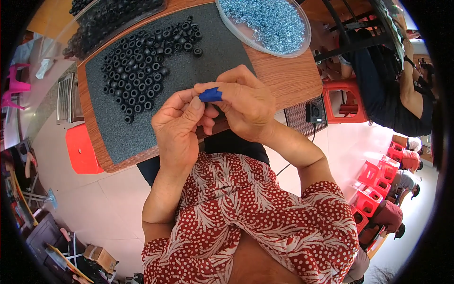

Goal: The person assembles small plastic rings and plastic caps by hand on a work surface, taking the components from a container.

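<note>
Above the near edge of the table, my left hand (179, 120) and my right hand (248, 104) meet with their fingertips pinched together. A strip of blue tape or cloth (211, 95) covers a digit of my right hand near the tip. Whatever lies between the fingers is too small or too hidden to name. Beyond my hands, many small black ring-shaped parts (137, 71) lie in a loose group on a dark grey mat (130, 142). One black ring (197, 52) sits a little apart at the group's right side.
A round clear tub (306, 40) of tiny pale-blue pieces stands at the table's far right. At the far left, a clear box (118, 19) holds more black rings. Red stools (81, 149) flank the wooden table (288, 80). A black adapter (313, 112) with a cable sits to the right; people sit beyond.
</note>
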The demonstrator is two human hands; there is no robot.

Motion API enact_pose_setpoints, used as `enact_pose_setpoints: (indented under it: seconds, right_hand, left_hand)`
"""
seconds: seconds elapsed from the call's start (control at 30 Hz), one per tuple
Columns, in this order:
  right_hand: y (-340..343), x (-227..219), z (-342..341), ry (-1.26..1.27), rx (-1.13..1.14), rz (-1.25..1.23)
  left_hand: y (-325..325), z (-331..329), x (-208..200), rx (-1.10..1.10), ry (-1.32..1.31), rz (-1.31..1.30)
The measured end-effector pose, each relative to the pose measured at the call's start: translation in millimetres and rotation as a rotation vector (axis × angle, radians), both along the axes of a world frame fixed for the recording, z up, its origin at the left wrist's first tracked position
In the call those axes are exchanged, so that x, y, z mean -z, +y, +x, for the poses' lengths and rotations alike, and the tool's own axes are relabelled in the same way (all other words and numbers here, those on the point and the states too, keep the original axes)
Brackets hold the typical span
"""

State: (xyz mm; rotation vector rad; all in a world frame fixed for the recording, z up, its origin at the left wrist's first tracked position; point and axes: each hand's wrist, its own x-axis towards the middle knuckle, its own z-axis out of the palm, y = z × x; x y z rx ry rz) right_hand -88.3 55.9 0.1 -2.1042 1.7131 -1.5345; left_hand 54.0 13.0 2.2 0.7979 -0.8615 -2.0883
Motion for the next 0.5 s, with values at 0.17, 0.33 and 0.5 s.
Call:
enact_pose_setpoints:
  seconds: [0.17,0.33,0.5]
  right_hand:
    - [1.3,1.0,1.7,-0.005,-0.055,-0.037]
    - [-3.4,2.5,-6.5,-0.078,-0.081,-0.038]
    - [-7.9,-10.7,-9.2,0.083,-0.190,0.133]
  left_hand:
    - [-2.7,2.6,0.9,0.021,0.016,0.048]
    - [-4.2,2.8,4.8,-0.002,0.058,0.070]
    - [-3.5,1.2,0.6,-0.046,0.035,0.066]
